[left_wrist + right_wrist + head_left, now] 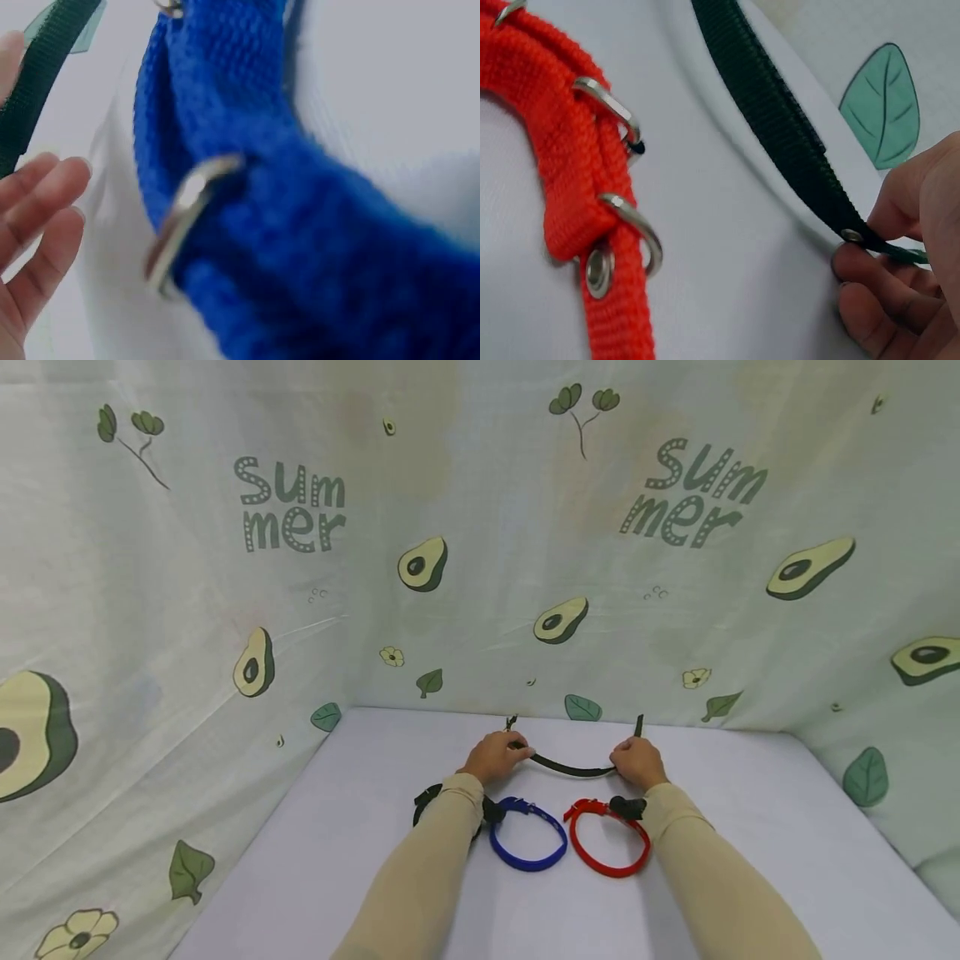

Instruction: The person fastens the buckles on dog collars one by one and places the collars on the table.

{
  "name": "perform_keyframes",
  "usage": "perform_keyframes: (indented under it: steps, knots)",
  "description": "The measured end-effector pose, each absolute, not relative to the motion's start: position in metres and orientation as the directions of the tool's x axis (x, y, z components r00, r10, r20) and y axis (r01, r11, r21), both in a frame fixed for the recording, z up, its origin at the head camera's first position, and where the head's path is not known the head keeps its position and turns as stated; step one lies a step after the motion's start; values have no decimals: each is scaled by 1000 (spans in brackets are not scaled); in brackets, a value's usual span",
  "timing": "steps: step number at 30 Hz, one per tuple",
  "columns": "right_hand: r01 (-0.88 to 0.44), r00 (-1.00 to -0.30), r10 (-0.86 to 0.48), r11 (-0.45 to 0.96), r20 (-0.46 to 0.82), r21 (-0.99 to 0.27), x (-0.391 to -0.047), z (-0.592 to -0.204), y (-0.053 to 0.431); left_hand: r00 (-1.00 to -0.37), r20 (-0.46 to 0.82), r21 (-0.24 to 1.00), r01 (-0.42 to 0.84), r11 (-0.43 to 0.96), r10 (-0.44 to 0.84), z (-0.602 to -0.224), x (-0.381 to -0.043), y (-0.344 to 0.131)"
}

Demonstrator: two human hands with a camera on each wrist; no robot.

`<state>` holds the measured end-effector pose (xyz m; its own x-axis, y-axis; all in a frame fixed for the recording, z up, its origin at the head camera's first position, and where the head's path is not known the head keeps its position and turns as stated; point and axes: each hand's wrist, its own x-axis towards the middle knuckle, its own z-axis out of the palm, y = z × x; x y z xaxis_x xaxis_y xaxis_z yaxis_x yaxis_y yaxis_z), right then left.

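A dark green webbing collar [570, 770] stretches unbuckled between both hands, sagging slightly in the middle. My left hand [497, 756] grips it near its buckle end, which sticks up past the fingers. On the other side, my right hand [637, 760] pinches the strap close to a metal eyelet, with the free tip rising above the hand. Nearer to me lie a blue collar [530, 865] and a red collar [609, 872], each closed in a ring with metal fittings. A dark collar [427, 795] is partly hidden under the left forearm.
The white table [750, 810] ends at a fabric backdrop [480, 568] printed with avocados, leaves and "summer". Black wrist cameras [627, 807] hang just over the closed collars.
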<state>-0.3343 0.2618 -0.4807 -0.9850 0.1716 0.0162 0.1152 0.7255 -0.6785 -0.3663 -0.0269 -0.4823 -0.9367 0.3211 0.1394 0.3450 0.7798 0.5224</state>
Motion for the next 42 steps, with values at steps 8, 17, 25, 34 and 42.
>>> perform_keyframes:
  steps: [8, 17, 25, 34, 42]
  knots:
    - [119, -980, 196, 653, 16, -748, -337, -478, 261, -968, 177, 720, 252, 646, 179, -470, -364, -27]
    - [112, -981, 192, 591, 4, -799, -339, -475, 257, -982, 134, 799, 186, 572, 132, -463, -358, -29]
    - [93, -992, 127, 611, -19, -786, -333, -463, 253, -984, 130, 826, 176, 536, 122, -469, -360, -28]
    - [10, -991, 112, 582, 68, -813, -321, -455, 251, -982, 170, 899, 189, 396, 83, -471, -351, -31]
    - [-45, -969, 183, 531, 166, -846, -295, -452, 250, -974, 193, 917, 222, 331, 119, -467, -332, -29]
